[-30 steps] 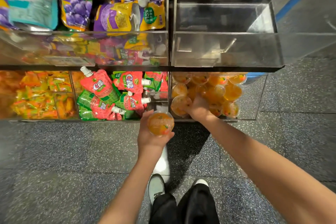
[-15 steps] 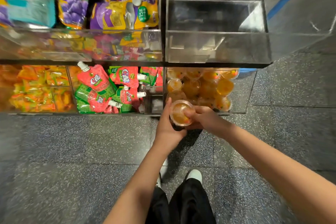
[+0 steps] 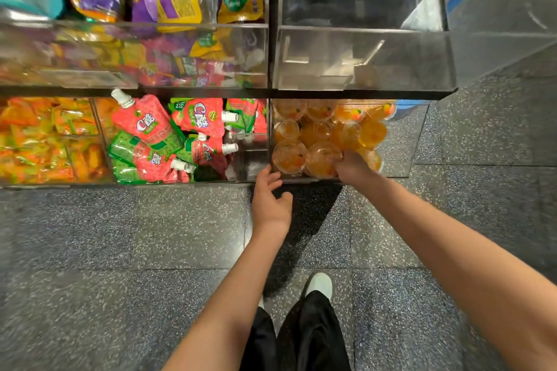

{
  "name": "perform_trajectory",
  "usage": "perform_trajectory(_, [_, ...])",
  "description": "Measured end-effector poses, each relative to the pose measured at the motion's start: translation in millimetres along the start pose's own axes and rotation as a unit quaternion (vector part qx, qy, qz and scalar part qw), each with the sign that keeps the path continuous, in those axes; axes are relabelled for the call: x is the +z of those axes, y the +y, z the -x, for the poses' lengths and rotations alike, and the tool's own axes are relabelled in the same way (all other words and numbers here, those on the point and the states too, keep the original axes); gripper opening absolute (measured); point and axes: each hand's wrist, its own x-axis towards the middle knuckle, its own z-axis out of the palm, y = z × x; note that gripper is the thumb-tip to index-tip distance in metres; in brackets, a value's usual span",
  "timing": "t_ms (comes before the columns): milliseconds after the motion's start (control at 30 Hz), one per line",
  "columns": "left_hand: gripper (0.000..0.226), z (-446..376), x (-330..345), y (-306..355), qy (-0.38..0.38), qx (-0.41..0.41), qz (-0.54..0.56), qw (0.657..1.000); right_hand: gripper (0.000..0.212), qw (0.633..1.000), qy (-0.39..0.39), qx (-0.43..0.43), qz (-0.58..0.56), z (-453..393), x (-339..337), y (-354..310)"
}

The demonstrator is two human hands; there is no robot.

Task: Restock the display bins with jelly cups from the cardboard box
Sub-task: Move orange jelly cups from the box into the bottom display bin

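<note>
I see the right hand (image 3: 352,167) reaching into the lower right clear acrylic bin (image 3: 404,147), fingers curled round a round clear plastic jelly cup with orange filling (image 3: 322,159) at the bin's front edge. Just left of it, touching, sits a second cup of the same kind (image 3: 288,156). I count roughly ten orange cups in that bin (those at the back overlap, so the tally is not firm). The left hand (image 3: 271,205) hangs just outside the bin front, fingers loosely spread, holding nothing. In the bin next to the left I count about five red-and-green spouted drink pouches (image 3: 168,138). The upper right clear bin (image 3: 361,57) shows only reflections. Two dark trouser legs (image 3: 295,337) stand on the speckled grey stone floor (image 3: 120,250).
</note>
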Motion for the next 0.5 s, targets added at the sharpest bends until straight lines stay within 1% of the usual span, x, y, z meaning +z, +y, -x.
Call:
perform_trajectory(67, [0.057,-2,-3,-4,0.012,-0.002,0.009,1.000,0.037,1.000,-0.009,0.004,0.016,-12,5,2])
perform_trajectory(133, [0.056,-3,-7,-9,0.015,-0.002,0.007,1.000,0.035,1.000,-0.017,0.003,0.000,-19,9,5])
perform_trajectory(267, [0.054,-5,-13,-17,0.012,-0.018,0.010,1.000,0.036,1.000,-0.004,0.006,0.022,-15,13,4])
perform_trajectory(400, [0.045,4,-21,-15,-0.028,-0.077,0.011,0.997,0.057,0.997,0.036,0.020,0.067,7,12,0])
perform_trajectory(433, [0.044,9,-25,-11,-0.041,-0.090,0.013,0.995,0.057,0.995,0.046,0.020,0.088,18,10,-3])
perform_trajectory(500, [0.040,24,-38,2,-0.049,-0.099,0.029,0.993,0.044,0.994,0.052,0.010,0.093,49,6,-16])
